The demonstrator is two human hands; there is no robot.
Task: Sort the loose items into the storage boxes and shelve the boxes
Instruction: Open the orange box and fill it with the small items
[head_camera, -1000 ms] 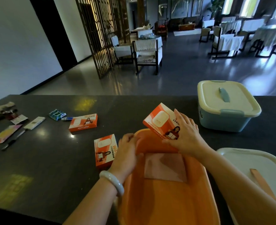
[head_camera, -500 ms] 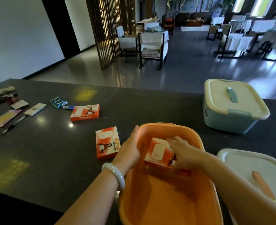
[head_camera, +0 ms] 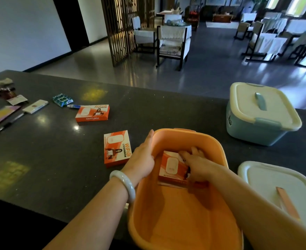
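Your right hand (head_camera: 196, 166) is down inside the open orange plastic storage box (head_camera: 199, 141), fingers closed on an orange-and-white WiFi carton (head_camera: 172, 166) that lies flat on the box floor, while your left hand (head_camera: 143, 159) clasps the box's left rim with the thumb inside the wall. On the dark stone counter (head_camera: 148, 109), a second orange WiFi carton (head_camera: 117, 148) lies just beside that hand and a third (head_camera: 92, 113) sits farther back, near a black pen (head_camera: 9, 122) and small packets. A pale blue lidded storage box (head_camera: 260, 114) stands at the back right, and a white lid with an orange handle (head_camera: 274, 183) lies just beside the orange box.
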